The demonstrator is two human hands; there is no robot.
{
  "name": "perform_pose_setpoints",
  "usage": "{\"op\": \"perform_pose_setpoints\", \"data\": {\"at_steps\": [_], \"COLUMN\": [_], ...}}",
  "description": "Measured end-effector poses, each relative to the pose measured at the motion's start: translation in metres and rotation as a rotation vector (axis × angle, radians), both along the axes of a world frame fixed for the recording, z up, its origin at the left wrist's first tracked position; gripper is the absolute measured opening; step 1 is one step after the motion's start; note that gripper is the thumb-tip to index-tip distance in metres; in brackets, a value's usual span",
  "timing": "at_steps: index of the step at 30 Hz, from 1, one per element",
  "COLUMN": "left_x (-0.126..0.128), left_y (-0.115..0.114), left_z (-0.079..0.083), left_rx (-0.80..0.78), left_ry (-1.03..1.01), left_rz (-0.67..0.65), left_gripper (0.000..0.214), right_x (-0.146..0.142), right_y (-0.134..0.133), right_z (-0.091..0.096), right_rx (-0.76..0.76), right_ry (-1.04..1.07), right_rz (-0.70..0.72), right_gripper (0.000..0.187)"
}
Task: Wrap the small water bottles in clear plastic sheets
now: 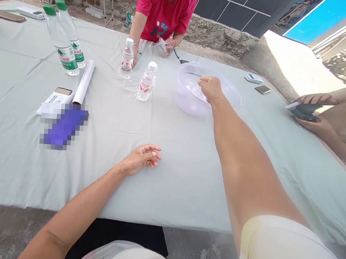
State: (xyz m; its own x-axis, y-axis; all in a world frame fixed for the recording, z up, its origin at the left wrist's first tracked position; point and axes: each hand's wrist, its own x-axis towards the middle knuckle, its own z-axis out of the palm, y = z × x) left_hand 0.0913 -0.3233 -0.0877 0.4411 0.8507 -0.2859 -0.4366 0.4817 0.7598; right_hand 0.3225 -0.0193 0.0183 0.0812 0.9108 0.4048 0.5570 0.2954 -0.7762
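My right hand (210,88) reaches into a clear plastic bowl (232,95) at the middle of the table. Its fingers are curled together over pale, clear stuff in the bowl; what they hold is hidden. My left hand (142,158) rests on the pale green tablecloth (157,191) near the front, fingers loosely apart and holding nothing. Two small water bottles (146,81) stand just left of the bowl.
Two large green-capped bottles (64,40) stand at the back left beside a white roll (84,82) and a small box (57,97). A person in a red shirt (162,15) sits opposite. Another person's hands (314,114) hold a dark device at the right. A phone (262,89) lies near the far edge.
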Motion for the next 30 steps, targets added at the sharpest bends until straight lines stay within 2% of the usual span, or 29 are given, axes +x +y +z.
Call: {"op": "perform_pose_setpoints", "data": {"at_steps": [1,2,5,7,9,12,15,17,20,23,26,30], "left_x": [0.0,0.0,-0.001,-0.006,-0.012,-0.021,-0.024,-0.021,-0.014,-0.009,-0.011,-0.022], "left_y": [0.0,0.001,0.004,0.007,0.009,0.009,0.009,0.008,0.009,0.009,0.01,0.011], "left_z": [-0.001,-0.001,-0.002,-0.001,0.002,0.009,0.013,0.013,0.01,0.006,0.01,0.02], "left_rx": [0.001,0.001,-0.029,-0.086,-0.14,-0.164,-0.147,-0.123,-0.081,-0.041,0.021,0.226], "left_ry": [-0.017,-0.045,-0.165,-0.232,-0.277,-0.273,-0.144,-0.056,0.02,0.057,0.112,0.363], "left_rz": [0.012,0.029,0.105,0.166,0.216,0.257,0.263,0.278,0.313,0.341,0.488,0.705], "left_gripper": [0.043,0.044,0.051,0.057,0.061,0.071,0.077,0.069,0.041,0.031,0.027,0.015], "right_x": [-0.005,-0.011,-0.031,-0.044,-0.054,-0.064,-0.069,-0.069,-0.065,-0.059,-0.055,-0.05], "right_y": [-0.009,-0.024,-0.099,-0.161,-0.215,-0.263,-0.277,-0.278,-0.278,-0.28,-0.278,-0.265], "right_z": [0.008,0.014,0.017,0.002,-0.021,-0.061,-0.091,-0.101,-0.104,-0.102,-0.101,-0.103], "right_rx": [0.025,0.058,0.139,0.091,-0.072,-0.288,-0.374,-0.387,-0.417,-0.447,-0.485,-0.675], "right_ry": [0.028,0.07,0.21,0.201,0.178,0.183,0.256,0.325,0.39,0.444,0.59,0.901], "right_rz": [0.013,0.046,0.289,0.504,0.731,0.975,0.953,0.904,0.918,0.842,0.701,0.487], "right_gripper": [0.009,0.011,0.019,0.023,0.024,0.022,0.022,0.027,0.03,0.031,0.032,0.046]}}
